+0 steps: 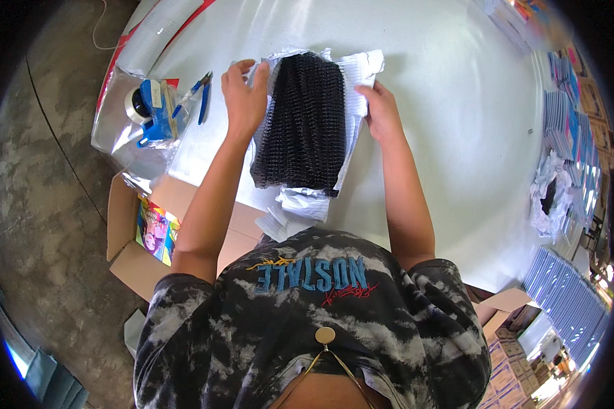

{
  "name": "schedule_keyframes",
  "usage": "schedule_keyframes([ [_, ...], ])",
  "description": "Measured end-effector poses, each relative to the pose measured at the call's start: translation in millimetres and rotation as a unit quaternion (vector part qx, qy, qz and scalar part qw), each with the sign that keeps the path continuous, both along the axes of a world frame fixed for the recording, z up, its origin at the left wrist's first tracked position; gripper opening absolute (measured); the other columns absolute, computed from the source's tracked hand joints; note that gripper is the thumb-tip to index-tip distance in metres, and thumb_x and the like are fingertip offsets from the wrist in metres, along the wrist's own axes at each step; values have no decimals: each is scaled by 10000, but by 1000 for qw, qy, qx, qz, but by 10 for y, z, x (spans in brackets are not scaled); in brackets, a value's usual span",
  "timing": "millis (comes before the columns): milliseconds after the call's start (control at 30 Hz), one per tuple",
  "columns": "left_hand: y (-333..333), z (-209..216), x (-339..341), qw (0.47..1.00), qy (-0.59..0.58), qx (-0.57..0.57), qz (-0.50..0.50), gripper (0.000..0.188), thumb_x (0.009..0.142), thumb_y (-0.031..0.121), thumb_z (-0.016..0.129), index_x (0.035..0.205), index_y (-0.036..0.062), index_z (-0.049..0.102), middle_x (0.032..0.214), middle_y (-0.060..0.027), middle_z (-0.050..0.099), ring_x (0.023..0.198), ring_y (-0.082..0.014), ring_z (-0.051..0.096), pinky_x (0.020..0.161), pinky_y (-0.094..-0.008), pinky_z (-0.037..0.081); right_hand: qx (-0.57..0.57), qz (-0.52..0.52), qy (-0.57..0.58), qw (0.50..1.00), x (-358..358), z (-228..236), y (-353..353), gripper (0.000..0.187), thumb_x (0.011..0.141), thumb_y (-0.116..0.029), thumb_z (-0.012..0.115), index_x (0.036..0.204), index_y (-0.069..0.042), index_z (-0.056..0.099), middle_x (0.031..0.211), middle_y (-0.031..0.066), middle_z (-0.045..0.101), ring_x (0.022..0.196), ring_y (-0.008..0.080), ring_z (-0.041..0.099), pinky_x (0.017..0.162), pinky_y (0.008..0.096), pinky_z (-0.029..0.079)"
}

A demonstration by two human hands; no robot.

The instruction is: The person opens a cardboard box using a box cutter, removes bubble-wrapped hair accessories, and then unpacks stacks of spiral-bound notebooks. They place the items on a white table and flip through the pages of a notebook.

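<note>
A bundle of black, crinkled, mesh-like material (303,123) lies lengthwise on crumpled white paper (363,67) on the table. I cannot tell exactly what the bundle is. My right hand (383,112) grips the paper's right edge, thumb on top and the other fingers partly hidden. At the bundle's upper left, my left hand (245,101) is beside the paper's edge with thumb and fingers apart. More folded paper sticks out below the bundle, towards my body.
Left on the white table (457,136) are blue-handled pliers (204,102), a blue tape dispenser (158,112) and clear plastic. An open cardboard box (126,252) with a colourful printed item stands at lower left. Stacked blue-and-white packets (566,293) line the right side.
</note>
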State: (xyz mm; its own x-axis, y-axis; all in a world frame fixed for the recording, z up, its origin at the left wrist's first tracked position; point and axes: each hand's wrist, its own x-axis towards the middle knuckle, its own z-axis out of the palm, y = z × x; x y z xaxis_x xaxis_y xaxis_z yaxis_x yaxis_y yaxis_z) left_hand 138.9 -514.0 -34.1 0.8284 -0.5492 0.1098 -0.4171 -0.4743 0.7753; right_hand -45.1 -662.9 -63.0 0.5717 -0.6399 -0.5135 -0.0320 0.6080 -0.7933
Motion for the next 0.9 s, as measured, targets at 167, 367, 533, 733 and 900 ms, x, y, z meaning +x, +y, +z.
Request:
schedule_keyframes([
  [167, 270, 362, -462, 980, 199, -5, -20, 515, 823, 288, 618, 1161, -64, 453, 1115, -236, 480, 1061, -315, 457, 915, -386, 377, 43, 18, -9, 999, -253, -62, 306, 270, 820, -100, 540, 1032, 65, 564, 962, 123, 631, 827, 194, 609, 707, 321, 485],
  [367, 184, -270, -104, 989, 141, 24, 38, 771, 786, 448, 629, 1248, -111, 369, 1221, -295, 413, 1146, -367, 421, 969, -391, 350, 60, 56, 23, 996, -221, -169, 262, 335, 831, -161, 578, 1101, 36, 552, 1018, 123, 619, 891, 212, 602, 795, 326, 475],
  [533, 60, -174, -220, 950, 307, -3, 50, 965, 733, 553, 642, 1260, -186, 312, 1186, -327, 481, 1092, -373, 512, 959, -375, 378, 124, 46, -47, 990, -120, 116, 427, 521, 827, -321, 634, 1192, 28, 505, 1128, 111, 583, 1004, 199, 566, 874, 321, 436],
  [733, 27, 132, -680, 979, 134, 146, 54, 1106, 681, 612, 652, 1346, -116, 151, 1357, -334, 215, 1281, -450, 209, 1053, -469, 214, 56, 93, -31, 994, -94, 176, 524, 631, 786, -397, 681, 1200, 41, 495, 1149, 116, 571, 1037, 214, 553, 898, 315, 420],
  [900, 145, 440, -860, 997, -18, 73, 3, 944, 746, 499, 658, 1324, -108, 224, 1270, -327, 335, 1168, -424, 363, 986, -454, 309, 104, 9, -73, 992, -201, 112, 545, 512, 796, -284, 679, 1140, 64, 530, 1049, 122, 612, 930, 199, 594, 809, 306, 460],
])
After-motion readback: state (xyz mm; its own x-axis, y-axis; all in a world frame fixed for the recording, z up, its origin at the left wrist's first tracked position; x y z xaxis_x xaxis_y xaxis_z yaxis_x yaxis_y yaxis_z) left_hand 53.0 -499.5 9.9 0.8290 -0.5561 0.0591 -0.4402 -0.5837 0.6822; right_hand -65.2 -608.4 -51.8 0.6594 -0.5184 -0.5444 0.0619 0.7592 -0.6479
